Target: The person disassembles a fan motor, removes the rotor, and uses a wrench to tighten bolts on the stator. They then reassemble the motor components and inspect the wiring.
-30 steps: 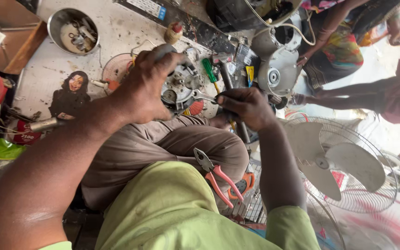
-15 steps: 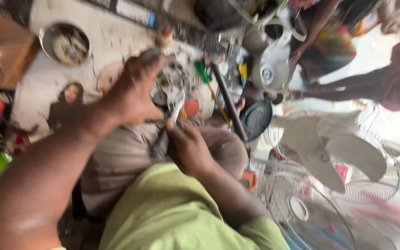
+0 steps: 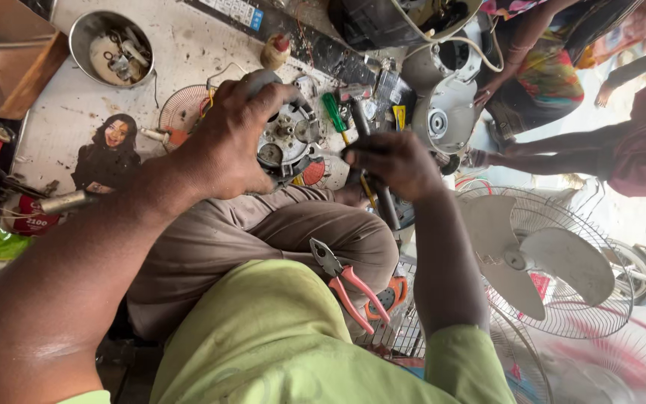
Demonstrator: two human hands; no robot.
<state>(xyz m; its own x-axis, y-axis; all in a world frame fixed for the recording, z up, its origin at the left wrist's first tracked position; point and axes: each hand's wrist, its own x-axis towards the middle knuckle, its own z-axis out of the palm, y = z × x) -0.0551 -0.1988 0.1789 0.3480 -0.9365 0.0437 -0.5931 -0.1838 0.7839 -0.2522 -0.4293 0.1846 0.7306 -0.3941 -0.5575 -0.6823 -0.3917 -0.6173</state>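
Gripping the fan motor (image 3: 287, 138) over the lap.
Left hand (image 3: 237, 138) is clamped around the motor's upper edge; right hand (image 3: 392, 161) is closed on a dark tool handle (image 3: 374, 185) just beside it (tip hidden). Red-handled pliers (image 3: 349, 284) rest on the thigh.

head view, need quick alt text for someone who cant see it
Seen from above, a seated person's left hand grips a round metal fan motor while the right hand holds a dark-handled tool beside it. Red-handled pliers rest on their lap, and a white fan in a wire cage stands at their right.
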